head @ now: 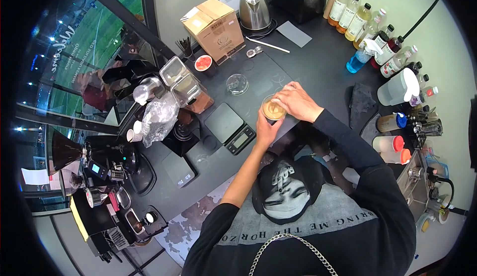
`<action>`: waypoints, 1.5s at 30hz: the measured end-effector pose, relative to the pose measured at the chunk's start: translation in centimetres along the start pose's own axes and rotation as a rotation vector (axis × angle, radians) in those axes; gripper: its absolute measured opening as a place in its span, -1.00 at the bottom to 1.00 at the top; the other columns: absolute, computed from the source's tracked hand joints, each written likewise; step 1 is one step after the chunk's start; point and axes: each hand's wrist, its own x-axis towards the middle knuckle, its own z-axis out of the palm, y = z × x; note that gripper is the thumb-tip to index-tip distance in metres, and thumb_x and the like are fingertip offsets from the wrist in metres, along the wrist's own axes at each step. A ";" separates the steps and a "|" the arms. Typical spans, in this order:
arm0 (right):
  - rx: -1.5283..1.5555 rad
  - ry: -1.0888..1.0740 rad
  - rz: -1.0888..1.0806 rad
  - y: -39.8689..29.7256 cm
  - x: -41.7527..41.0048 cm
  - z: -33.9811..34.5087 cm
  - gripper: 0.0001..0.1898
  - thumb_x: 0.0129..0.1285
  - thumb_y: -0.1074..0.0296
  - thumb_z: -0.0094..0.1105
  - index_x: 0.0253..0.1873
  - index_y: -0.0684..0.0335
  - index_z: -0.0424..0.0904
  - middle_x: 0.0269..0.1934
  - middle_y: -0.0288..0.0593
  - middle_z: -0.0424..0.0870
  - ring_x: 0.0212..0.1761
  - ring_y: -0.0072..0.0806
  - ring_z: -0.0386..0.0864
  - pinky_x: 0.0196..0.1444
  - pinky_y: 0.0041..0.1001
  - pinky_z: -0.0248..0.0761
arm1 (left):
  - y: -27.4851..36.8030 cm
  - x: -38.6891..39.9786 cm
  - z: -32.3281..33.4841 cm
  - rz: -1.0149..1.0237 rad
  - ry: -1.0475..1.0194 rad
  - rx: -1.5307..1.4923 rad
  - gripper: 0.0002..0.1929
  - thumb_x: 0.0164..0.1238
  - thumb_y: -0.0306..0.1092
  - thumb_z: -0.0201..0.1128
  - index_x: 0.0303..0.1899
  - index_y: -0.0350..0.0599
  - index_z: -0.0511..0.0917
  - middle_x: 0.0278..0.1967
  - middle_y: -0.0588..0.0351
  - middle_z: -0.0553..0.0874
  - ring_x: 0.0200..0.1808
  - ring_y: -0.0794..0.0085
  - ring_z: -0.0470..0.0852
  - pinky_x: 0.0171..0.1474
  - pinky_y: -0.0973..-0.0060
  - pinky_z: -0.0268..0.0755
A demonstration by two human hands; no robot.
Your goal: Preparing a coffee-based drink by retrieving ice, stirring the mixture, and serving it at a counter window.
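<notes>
My left hand (268, 129) is wrapped around the near side of a clear cup (273, 109) with a swirled light-brown drink in it. The fingers of my right hand (298, 101) are bent over the cup's far right rim and grip it there. Whether they also hold a lid or something small is hidden. The cup is above the front edge of the dark counter (316, 56). Left of it, a round clear plastic lid (237, 84) lies on the counter. A black scale (230, 127) with a display sits near my left hand.
A second scale (179, 171), a coffee grinder (108, 153) and clear lidded containers (186, 89) stand to the left. A cardboard box (214, 30) and steel kettle (255, 9) are at the back. Several bottles (357, 24), a spray bottle (359, 60) and a dark cloth (360, 99) line the right.
</notes>
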 end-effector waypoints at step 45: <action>0.010 -0.142 0.180 -1.6 1.3 -1.5 -0.71 0.56 0.17 0.11 0.02 0.28 0.68 -0.13 0.03 0.76 -0.16 0.03 0.71 -0.15 -0.14 0.57 | -2.5 -0.3 0.0 0.027 -0.004 0.043 -0.09 0.18 -0.17 0.59 0.45 -0.29 0.23 0.31 -0.32 0.55 0.33 -0.19 0.57 0.33 0.08 0.48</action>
